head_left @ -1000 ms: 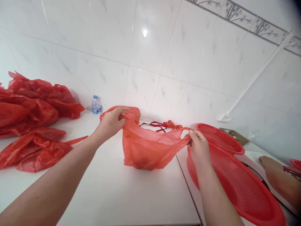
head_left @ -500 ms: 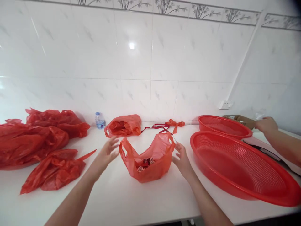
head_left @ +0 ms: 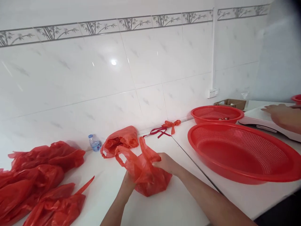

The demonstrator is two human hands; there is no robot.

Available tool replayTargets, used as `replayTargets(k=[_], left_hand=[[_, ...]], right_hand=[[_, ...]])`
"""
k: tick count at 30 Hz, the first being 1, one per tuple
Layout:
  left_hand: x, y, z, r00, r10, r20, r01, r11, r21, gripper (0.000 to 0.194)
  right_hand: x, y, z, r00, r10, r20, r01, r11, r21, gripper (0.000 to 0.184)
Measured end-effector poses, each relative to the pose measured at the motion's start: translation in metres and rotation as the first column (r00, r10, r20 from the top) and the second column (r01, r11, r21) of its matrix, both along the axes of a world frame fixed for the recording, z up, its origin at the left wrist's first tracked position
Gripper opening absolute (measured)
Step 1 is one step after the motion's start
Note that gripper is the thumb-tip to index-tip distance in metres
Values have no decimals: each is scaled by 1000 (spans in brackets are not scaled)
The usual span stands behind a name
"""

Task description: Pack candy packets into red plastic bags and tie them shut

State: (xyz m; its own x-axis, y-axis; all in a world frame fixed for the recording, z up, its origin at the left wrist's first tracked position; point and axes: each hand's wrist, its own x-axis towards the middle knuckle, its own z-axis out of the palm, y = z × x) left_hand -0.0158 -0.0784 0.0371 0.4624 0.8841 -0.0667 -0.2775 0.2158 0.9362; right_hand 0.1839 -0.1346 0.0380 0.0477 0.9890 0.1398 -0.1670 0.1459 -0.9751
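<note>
A red plastic bag (head_left: 150, 180) with two handle loops sits on the white table in front of me, its sides drawn together. My right hand (head_left: 166, 164) grips its right side, thumb on the near face. At the left side, my left hand (head_left: 129, 182) presses against the bag and holds it, the fingers largely covered by the thin plastic. One handle loop sticks out to the left and the other points up. What lies inside is hidden by the folds.
Crumpled red bags (head_left: 47, 169) cover the left. Behind stand a water bottle (head_left: 95, 143), another red bag (head_left: 121, 141) and dark red ribbon (head_left: 160, 130). Right: two red baskets (head_left: 235, 179), a cardboard box (head_left: 231, 103), a white scale (head_left: 254, 116) and another person's hand (head_left: 279, 113).
My hands have closed in from both sides onto the bag, which was spread wide with red-and-white items showing inside. The view has turned right. The other person's hand is now over the scale.
</note>
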Motion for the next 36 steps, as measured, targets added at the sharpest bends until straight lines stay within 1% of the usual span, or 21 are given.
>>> replayTargets(k=[1, 2, 4, 5, 7, 8, 10, 13, 15, 17, 20, 24, 26, 28, 30, 32, 36], left_hand=[[4, 7, 3, 1000, -17, -17, 18, 1000, 26, 36], [7, 14, 4, 999, -26, -22, 26, 999, 40, 34], [14, 29, 4, 1000, 7, 20, -7, 1000, 3, 27], [17, 36, 3, 997, 49, 57, -46, 998, -47, 25], [25, 53, -4, 982, 145, 124, -125, 979, -159, 24], [29, 63, -10, 974, 179, 142, -149, 968, -200, 25], [37, 82, -23, 961, 228, 157, -185, 951, -247, 24], [46, 108, -44, 941, 295, 165, -242, 928, -282, 20], [50, 122, -52, 941, 280, 188, -221, 934, -282, 21], [51, 131, -53, 946, 228, 232, -165, 951, -260, 25], [52, 137, -49, 933, 178, 314, -114, 971, -212, 33], [51, 136, -46, 931, 165, 325, -109, 977, -185, 38], [50, 134, -46, 938, 154, 312, -101, 979, -179, 37], [47, 130, -45, 939, 161, 305, -101, 974, -203, 36], [46, 125, -44, 936, 188, 298, -115, 962, -248, 35], [46, 120, -44, 935, 193, 296, -107, 953, -283, 33], [50, 111, -43, 950, 123, 288, -31, 952, -303, 27]], right_hand=[[2, 6, 3, 998, 48, -27, -48, 999, 2, 22], [5, 13, 7, 991, 97, -87, -95, 995, 19, 23], [12, 27, 14, 945, 153, -290, -138, 988, 74, 29], [16, 35, 16, 910, 152, -384, -124, 988, 97, 30], [24, 54, 13, 852, 94, -514, -48, 994, 103, 30], [27, 65, 9, 833, 54, -551, -7, 996, 87, 29], [33, 86, -6, 815, -13, -579, 40, 999, 35, 29], [39, 114, -33, 826, -65, -560, 53, 998, -37, 26], [44, 130, -46, 839, -77, -539, 57, 997, -54, 25], [49, 142, -52, 846, -79, -528, 57, 997, -57, 26], [54, 150, -51, 848, -47, -528, 19, 998, -58, 31], [56, 145, -46, 837, 132, -532, -151, 989, 9, 40], [55, 141, -46, 848, 191, -495, -213, 977, 12, 38], [54, 137, -49, 866, 167, -472, -203, 979, -28, 34], [52, 135, -51, 862, 80, -500, -128, 990, -63, 32], [51, 133, -52, 839, -3, -544, -61, 993, -100, 29], [49, 133, -49, 837, -80, -541, -33, 980, -196, 22]])
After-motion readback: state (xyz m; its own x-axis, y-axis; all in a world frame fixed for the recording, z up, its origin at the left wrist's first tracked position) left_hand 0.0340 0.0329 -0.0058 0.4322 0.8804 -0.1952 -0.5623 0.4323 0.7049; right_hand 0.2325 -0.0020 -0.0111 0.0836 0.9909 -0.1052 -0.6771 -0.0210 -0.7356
